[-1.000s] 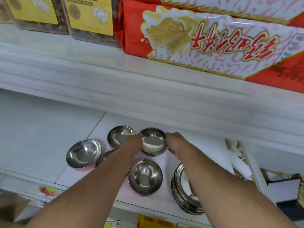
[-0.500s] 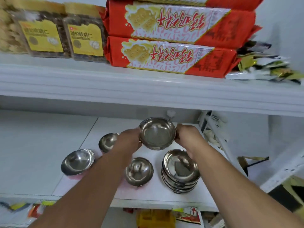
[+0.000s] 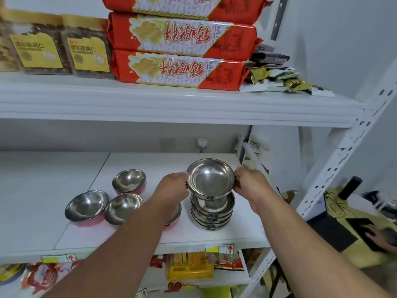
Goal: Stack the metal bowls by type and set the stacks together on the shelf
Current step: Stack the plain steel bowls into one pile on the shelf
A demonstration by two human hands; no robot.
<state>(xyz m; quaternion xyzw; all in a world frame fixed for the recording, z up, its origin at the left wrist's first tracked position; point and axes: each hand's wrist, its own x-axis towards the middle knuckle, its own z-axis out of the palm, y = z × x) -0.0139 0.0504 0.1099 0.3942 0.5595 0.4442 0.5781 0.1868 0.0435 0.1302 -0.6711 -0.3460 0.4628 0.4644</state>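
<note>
Moved rightward: flanged steel bowl, gripped by left hand and right hand, above bowl stack.

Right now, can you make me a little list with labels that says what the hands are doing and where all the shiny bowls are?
held bowl: wide-rimmed metal bowl, just above the stack
left hand: grips the bowl's left rim
right hand: grips its right rim
stack: wide-rimmed bowls nested on the white shelf
loose bowls: three round ones to the left, at the back, far left and middle
hidden bowl: one more peeks out behind the left forearm
shelf above: red biscuit packs
</note>
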